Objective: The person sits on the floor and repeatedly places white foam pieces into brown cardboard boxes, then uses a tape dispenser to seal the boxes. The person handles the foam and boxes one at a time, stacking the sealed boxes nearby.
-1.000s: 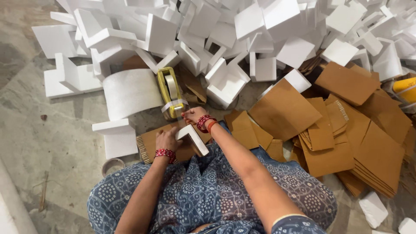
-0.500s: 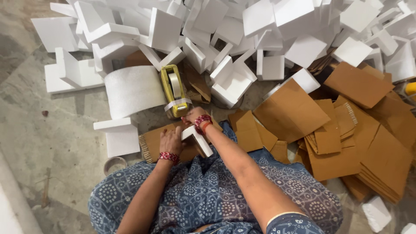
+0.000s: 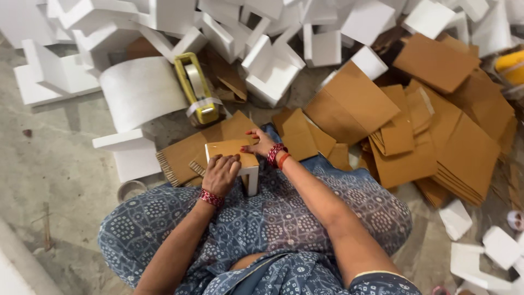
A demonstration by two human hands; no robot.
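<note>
Both hands flat: left hand [image 3: 221, 173], right hand [image 3: 261, 144] pressing cardboard-topped foam piece [image 3: 236, 154].

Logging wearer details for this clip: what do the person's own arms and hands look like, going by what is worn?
Both forearms are bare, no gloves. The left hand has a red beaded bangle at the wrist. The right hand wears red bangles plus an orange band. Short sleeves in blue patterned cloth, with a pale hem on the right sleeve, match the blue printed garment over the lap.

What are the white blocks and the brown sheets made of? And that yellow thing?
White blocks: probably foam, matte, thick with crisp cut edges. Brown sheets: corrugated cardboard, dull; a ridged edge shows. Yellow tape dispenser: looks like painted metal or plastic, hard to tell.
</note>
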